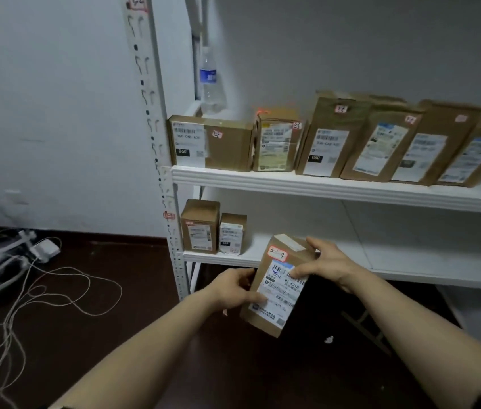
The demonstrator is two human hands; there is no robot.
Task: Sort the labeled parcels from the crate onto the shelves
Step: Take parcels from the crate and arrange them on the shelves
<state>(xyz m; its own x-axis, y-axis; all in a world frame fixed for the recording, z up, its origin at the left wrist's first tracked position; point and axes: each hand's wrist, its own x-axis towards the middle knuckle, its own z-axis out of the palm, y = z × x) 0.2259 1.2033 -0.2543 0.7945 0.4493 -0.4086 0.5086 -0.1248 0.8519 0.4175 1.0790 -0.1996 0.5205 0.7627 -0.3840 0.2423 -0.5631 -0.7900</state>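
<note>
Low in the middle of the frame, the held parcel [274, 287] stood tilted just in front of the lower shelf [410, 261]. Its printed label and pink sticker [277, 253] faced the camera, probably so its code could be read before a slot was chosen. The left hand [235, 289] curled round its lower left edge with the thumb on the label. The right hand [326, 265] gripped the upper right side, fingers wrapped over the top.

The lower shelf held two small boxes [201, 227] at its left end. On the upper shelf [322, 185], a row of parcels [381, 143] stood upright, labels outward, likely for easy reading. A water bottle [209, 81] stood behind them at upper centre. The crate was out of view.
</note>
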